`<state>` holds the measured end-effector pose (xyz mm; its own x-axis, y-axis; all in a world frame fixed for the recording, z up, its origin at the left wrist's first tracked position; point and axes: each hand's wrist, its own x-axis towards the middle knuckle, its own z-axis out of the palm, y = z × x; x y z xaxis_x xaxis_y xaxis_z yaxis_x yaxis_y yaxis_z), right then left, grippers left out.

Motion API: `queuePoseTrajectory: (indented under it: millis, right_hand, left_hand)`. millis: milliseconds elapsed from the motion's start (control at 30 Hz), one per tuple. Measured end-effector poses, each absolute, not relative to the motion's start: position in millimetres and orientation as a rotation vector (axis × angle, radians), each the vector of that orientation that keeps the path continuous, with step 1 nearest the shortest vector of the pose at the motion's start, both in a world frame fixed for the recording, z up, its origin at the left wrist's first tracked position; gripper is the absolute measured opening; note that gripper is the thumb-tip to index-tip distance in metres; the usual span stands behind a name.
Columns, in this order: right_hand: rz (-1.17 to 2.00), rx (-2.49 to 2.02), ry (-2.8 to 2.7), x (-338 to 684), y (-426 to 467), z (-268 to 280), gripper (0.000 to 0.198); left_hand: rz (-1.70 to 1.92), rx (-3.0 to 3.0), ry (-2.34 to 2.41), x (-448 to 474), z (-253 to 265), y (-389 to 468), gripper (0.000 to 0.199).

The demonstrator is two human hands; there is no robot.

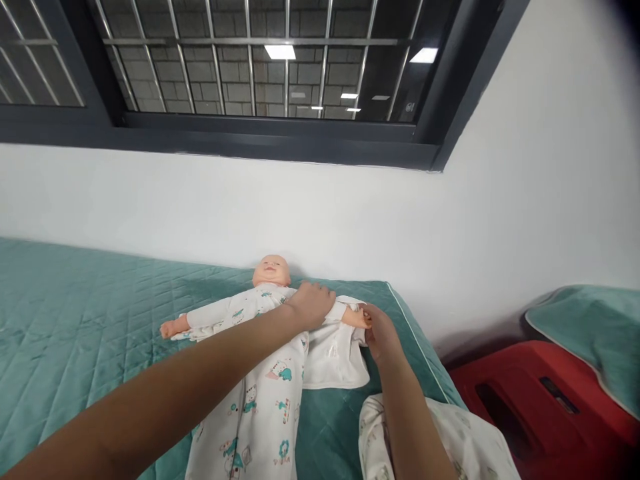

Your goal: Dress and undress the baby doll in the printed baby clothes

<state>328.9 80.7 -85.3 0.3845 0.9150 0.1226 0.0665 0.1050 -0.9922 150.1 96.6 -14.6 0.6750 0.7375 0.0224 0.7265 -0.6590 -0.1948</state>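
A baby doll [271,270] lies on its back on a green quilted cover, dressed in white clothing with a printed pattern [283,373]. Its arms are spread out to the sides. My left hand [314,305] reaches across the doll's body, its fingers curled over the sleeve near the shoulder on the right side of the view. With bent fingers, my right hand [383,333] grips the doll's hand [357,317] on that same side. Plain white cloth of an opened garment half [335,363] spreads flat beneath that arm. The doll's other hand [175,327] pokes out of its sleeve.
The green quilted cover [90,320] runs along a white wall [215,207] under a dark-framed barred window [280,137]. Another printed white cloth [470,433] lies near my right forearm. A red plastic stool [545,400] stands at the right, with green cloth [595,333] over it.
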Motion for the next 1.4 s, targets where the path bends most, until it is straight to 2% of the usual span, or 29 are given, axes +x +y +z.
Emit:
queuePoseTrajectory:
  millis: [133,300,533,600,667,767,867,933,1033,1100,1167,1267,1400]
  right_hand:
    - [0.914,-1.287,-0.817,329.4,78.3,-80.3,0.024]
    - [0.853,-1.212,-0.701,324.8,79.5,-77.2,0.021]
    - [0.822,-1.177,-0.672,324.4,77.8,-74.5,0.019]
    - [0.815,-1.205,-0.674,325.5,77.7,-75.0,0.019]
    - [0.790,-1.248,-0.688,326.5,79.1,-77.4,0.019]
    - [0.757,-1.331,-0.746,327.3,83.1,-83.5,0.019]
    - [0.737,-1.418,-0.824,327.5,86.4,-87.9,0.021]
    - [0.648,-1.532,-0.935,326.5,85.6,-86.9,0.022]
    - [0.352,-1.684,-1.145,320.4,77.6,-76.9,0.027]
    - [0.139,-1.654,-1.247,312.0,69.3,-66.5,0.031]
    - [0.058,-1.577,-1.327,300.8,61.1,-56.7,0.031]
    - [0.323,-1.557,-1.526,281.1,51.9,-49.2,0.030]
    - [0.808,-1.502,-1.903,257.2,43.9,-52.1,0.044]
  left_hand:
    - [0.108,-2.718,-1.202,158.6,-16.5,98.8,0.036]
    - [0.121,-2.746,-1.221,167.4,-18.8,101.1,0.046]
    - [0.085,-2.782,-1.254,158.9,-7.2,89.6,0.045]
    - [-0.069,-2.802,-1.288,137.8,1.9,75.1,0.042]
    - [-0.407,-2.770,-1.417,105.6,7.5,56.2,0.033]
    - [-0.924,-2.410,-1.786,47.6,0.7,31.4,0.031]
    - [-1.037,-2.128,-2.292,-0.9,-20.0,23.7,0.038]
    - [-0.924,-2.238,-2.469,-20.5,-31.8,26.3,0.044]
    - [-0.860,-2.550,-2.493,-34.8,-35.9,28.7,0.049]
    - [-0.887,-2.671,-2.486,-40.0,-30.8,25.2,0.051]
    - [-0.873,-2.792,-2.500,-44.6,-24.3,19.7,0.054]
    - [-0.880,-2.942,-2.505,-48.8,-19.3,15.5,0.061]
    - [-1.083,-2.900,-2.457,-45.3,-24.7,20.0,0.058]
